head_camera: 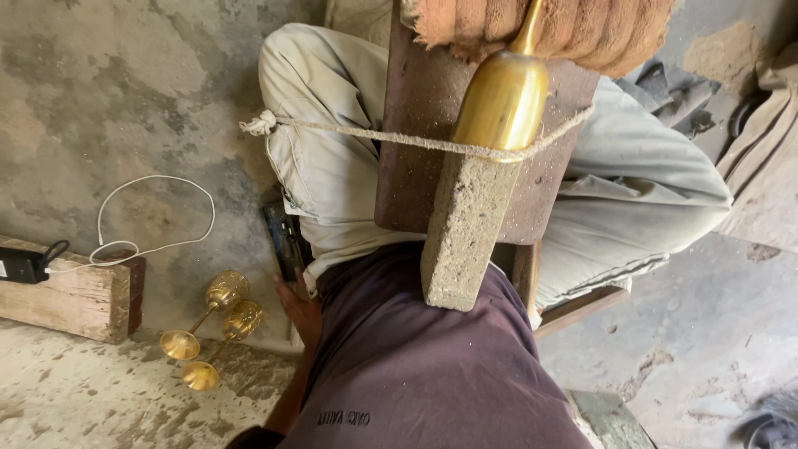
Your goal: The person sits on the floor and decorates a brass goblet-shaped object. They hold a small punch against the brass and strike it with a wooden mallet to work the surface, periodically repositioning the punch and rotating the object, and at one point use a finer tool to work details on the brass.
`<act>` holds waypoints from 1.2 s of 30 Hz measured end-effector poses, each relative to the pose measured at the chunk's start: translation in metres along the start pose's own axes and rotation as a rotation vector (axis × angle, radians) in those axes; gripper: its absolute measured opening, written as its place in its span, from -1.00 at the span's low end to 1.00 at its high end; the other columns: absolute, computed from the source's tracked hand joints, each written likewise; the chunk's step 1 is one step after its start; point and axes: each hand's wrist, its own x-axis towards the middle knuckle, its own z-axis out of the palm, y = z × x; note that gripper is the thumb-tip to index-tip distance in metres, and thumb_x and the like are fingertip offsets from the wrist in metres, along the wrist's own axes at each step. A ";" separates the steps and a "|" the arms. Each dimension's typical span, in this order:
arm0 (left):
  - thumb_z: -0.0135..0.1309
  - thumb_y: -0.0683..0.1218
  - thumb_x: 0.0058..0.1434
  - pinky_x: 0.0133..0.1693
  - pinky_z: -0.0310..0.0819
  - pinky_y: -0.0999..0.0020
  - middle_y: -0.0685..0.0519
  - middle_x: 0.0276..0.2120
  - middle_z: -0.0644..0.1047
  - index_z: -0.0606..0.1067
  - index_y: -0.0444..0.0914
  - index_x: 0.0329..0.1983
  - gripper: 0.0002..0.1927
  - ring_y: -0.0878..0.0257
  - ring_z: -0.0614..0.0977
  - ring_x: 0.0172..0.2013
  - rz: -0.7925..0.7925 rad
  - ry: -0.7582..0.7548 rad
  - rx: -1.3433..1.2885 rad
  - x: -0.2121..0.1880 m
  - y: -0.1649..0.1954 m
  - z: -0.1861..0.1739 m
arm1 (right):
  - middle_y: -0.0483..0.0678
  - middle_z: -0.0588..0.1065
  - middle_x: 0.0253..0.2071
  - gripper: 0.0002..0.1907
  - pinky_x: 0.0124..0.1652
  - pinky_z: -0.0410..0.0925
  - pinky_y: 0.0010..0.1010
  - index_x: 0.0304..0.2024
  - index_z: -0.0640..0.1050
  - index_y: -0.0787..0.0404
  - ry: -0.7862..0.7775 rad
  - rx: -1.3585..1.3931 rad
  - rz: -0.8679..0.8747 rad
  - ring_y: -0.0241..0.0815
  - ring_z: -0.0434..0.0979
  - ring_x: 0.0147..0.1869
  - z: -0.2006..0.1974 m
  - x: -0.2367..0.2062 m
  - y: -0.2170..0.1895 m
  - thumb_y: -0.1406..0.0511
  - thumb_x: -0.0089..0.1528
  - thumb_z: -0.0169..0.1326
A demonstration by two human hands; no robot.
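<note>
Two shiny gold goblets [212, 328] lying on their sides on the concrete floor [100, 391] at the near left, touching each other, cups toward the body and round feet toward the near edge. Look finished, bright and smooth, though hard to be sure from here. One more brass goblet [503, 100] up at the far middle, cup pointing near, pressed onto a rough stone block [465, 233] and held there by a rope [366, 133] pulled across a brown board [416, 125] on the lap. Stem going under an orange cloth [565, 25] at the far edge. So two seemingly done and one still tied down. Left hand [301, 309] low beside the left thigh, reaching down, just right of the two goblets, near them but not touching as far as can be seen; mostly hidden by the dark shirt [416, 366], so cannot tell if open or closed. Right hand not seen at all. White cable [158, 216] and wooden plank [66, 299] at the far left.
</note>
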 end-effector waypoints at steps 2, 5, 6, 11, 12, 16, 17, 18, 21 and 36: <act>-0.07 0.01 0.40 0.26 0.18 -0.11 -0.11 0.29 0.29 0.31 -0.29 0.30 -0.53 -0.16 0.33 0.27 -0.038 -0.019 -0.005 -0.009 -0.005 0.001 | 0.15 0.46 -0.19 -0.75 -0.17 0.37 -0.04 0.11 0.44 0.34 -0.012 -0.009 -0.004 0.16 0.48 -0.17 0.013 0.001 0.004 0.30 0.45 0.00; -0.05 0.00 0.37 0.20 0.22 -0.09 -0.12 0.21 0.33 0.34 -0.29 0.24 -0.56 -0.14 0.37 0.19 -0.065 -0.094 -0.018 -0.015 0.001 -0.009 | 0.14 0.44 -0.14 -0.73 -0.13 0.38 -0.04 0.15 0.41 0.35 -0.028 -0.021 -0.010 0.15 0.48 -0.13 0.032 0.000 0.018 0.33 0.44 -0.02; -0.04 0.00 0.36 0.18 0.24 -0.09 -0.13 0.18 0.35 0.35 -0.29 0.22 -0.57 -0.14 0.38 0.17 -0.071 -0.123 -0.021 -0.014 0.005 -0.015 | 0.14 0.44 -0.13 -0.72 -0.12 0.38 -0.04 0.16 0.41 0.36 -0.027 -0.018 -0.011 0.15 0.48 -0.11 0.036 0.001 0.023 0.34 0.44 -0.02; -0.01 -0.02 0.31 0.07 0.31 -0.05 -0.15 0.04 0.41 0.40 -0.29 0.13 -0.62 -0.12 0.45 0.05 -0.095 -0.201 -0.039 -0.015 0.029 -0.040 | 0.12 0.42 -0.06 -0.66 -0.07 0.40 -0.05 0.23 0.37 0.37 0.020 -0.015 -0.056 0.14 0.48 -0.03 0.031 0.003 0.034 0.39 0.42 -0.04; 0.00 -0.02 0.31 0.05 0.33 -0.05 -0.15 0.02 0.43 0.41 -0.29 0.11 -0.63 -0.11 0.46 0.02 -0.100 -0.214 -0.037 -0.020 0.029 -0.036 | 0.12 0.41 -0.04 -0.65 -0.06 0.40 -0.05 0.25 0.36 0.37 0.053 -0.012 -0.075 0.14 0.48 -0.02 0.026 0.006 0.034 0.40 0.42 -0.05; 0.03 -0.04 0.27 -0.03 0.39 -0.02 -0.17 -0.09 0.48 0.45 -0.29 0.03 -0.67 -0.09 0.51 -0.08 -0.109 -0.252 -0.040 -0.032 0.026 -0.013 | 0.10 0.40 0.01 -0.59 -0.01 0.42 -0.06 0.31 0.33 0.39 0.508 -0.111 -0.413 0.13 0.48 0.04 -0.009 0.028 0.026 0.44 0.41 -0.06; 0.03 -0.04 0.26 -0.05 0.41 -0.02 -0.18 -0.12 0.49 0.46 -0.29 0.01 -0.68 -0.09 0.52 -0.10 -0.131 -0.252 -0.034 -0.030 0.027 -0.014 | 0.10 0.39 0.03 -0.58 0.00 0.42 -0.06 0.32 0.32 0.39 0.673 -0.132 -0.492 0.13 0.48 0.06 -0.022 0.037 0.022 0.45 0.40 -0.07; 0.04 -0.04 0.25 -0.08 0.42 -0.01 -0.18 -0.15 0.51 0.47 -0.29 -0.01 -0.69 -0.09 0.53 -0.12 -0.160 -0.253 -0.016 -0.024 0.033 -0.016 | 0.09 0.39 0.04 -0.56 0.01 0.43 -0.06 0.34 0.32 0.39 0.619 0.026 -0.350 0.12 0.48 0.07 -0.036 0.044 0.017 0.46 0.40 -0.07; 0.06 -0.05 0.22 -0.14 0.47 0.01 -0.20 -0.23 0.55 0.50 -0.29 -0.07 -0.72 -0.07 0.57 -0.20 -0.316 -0.231 0.071 0.011 0.047 -0.030 | 0.08 0.46 -0.08 -0.64 -0.24 0.40 -0.33 0.28 0.32 0.36 0.466 0.447 -0.008 -0.14 0.50 -0.15 -0.078 0.061 0.005 0.33 0.48 -0.06; -0.08 0.00 0.55 -0.20 0.45 0.33 -0.09 -0.19 0.46 0.41 -0.30 0.12 -0.71 0.19 0.51 -0.26 0.415 -0.277 -0.447 0.192 0.236 -0.026 | 0.25 0.37 0.08 -0.28 -0.03 0.40 0.05 0.32 0.35 0.19 -0.129 -0.021 -0.257 0.27 0.44 0.13 -0.100 0.078 -0.098 0.19 0.10 0.17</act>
